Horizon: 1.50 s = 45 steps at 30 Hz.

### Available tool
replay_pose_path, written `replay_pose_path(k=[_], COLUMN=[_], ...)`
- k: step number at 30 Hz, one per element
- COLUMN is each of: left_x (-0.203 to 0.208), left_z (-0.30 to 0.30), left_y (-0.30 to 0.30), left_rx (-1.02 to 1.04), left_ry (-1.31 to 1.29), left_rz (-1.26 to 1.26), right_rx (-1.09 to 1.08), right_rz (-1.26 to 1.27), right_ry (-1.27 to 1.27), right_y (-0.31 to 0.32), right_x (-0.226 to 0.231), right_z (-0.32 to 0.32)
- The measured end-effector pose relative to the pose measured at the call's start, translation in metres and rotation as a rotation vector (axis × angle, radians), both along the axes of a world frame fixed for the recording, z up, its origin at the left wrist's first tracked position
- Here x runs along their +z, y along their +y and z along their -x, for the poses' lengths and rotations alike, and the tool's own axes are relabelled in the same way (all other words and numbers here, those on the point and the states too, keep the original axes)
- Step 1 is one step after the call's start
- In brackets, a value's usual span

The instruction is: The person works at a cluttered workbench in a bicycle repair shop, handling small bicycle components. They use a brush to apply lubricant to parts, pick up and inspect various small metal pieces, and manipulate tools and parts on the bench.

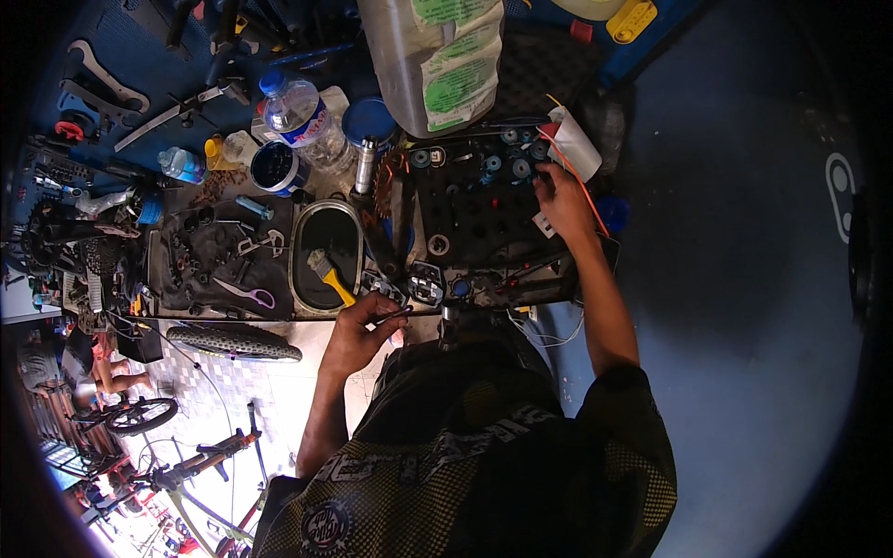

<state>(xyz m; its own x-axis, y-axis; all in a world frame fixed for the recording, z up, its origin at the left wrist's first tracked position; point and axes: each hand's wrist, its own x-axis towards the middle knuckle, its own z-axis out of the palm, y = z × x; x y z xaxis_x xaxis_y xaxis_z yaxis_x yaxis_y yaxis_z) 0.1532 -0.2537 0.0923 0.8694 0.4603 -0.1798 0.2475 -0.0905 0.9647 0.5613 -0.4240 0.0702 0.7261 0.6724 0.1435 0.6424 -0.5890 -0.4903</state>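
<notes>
My left hand (356,337) is at the bench's front edge, its fingers pinched round a thin dark rod (393,316). Beside it the yellow handle of a paintbrush (334,281) sticks out of an oval metal pan (296,251) of dark liquid. My right hand (565,203) reaches over a black tray (474,228) of small parts at the back right. Its fingers are curled together by several blue-grey round tool pieces (521,168); whatever lies between the fingertips is too small to make out. A white roll (575,144) stands close by.
A clear water bottle (302,116), a blue-rimmed tub (276,167) and a large grey container (395,65) stand at the back. Purple-handled scissors (249,295) lie on a dark mat at left. Below are a bicycle tyre (233,342) and a bicycle frame (191,470).
</notes>
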Motion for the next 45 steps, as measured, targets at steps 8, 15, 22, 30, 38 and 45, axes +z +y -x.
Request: replay_pose_path(k=[8,15,22,30,38,45], left_x=[0.032,0.024,0.021,0.026,0.027,0.022], left_z=[-0.014,-0.002,0.007,0.003,0.003,0.004], left_y=[0.001,-0.003,-0.005,-0.004,-0.005,-0.007], left_rx=[0.060,0.090,0.113,0.092,0.096,0.108], left_ry=[-0.041,-0.062,-0.024,-0.022,-0.013,-0.013], left_rz=[0.002,0.104,0.059,0.041,0.040,0.036], right_rx=[-0.079,-0.023,-0.051,-0.005,0.103,0.164], right_rz=[-0.296,-0.154,-0.032,-0.094,-0.184,-0.070], right_ry=[0.350,-0.042,0.132,0.211,0.504,0.481], right_y=[0.029,0.033,0.022,0.020,0.025,0.033], right_x=[-0.024,-0.025,-0.001,-0.005,-0.013,-0.024], right_z=[-0.031,-0.063,-0.088,-0.092,-0.076,-0.042])
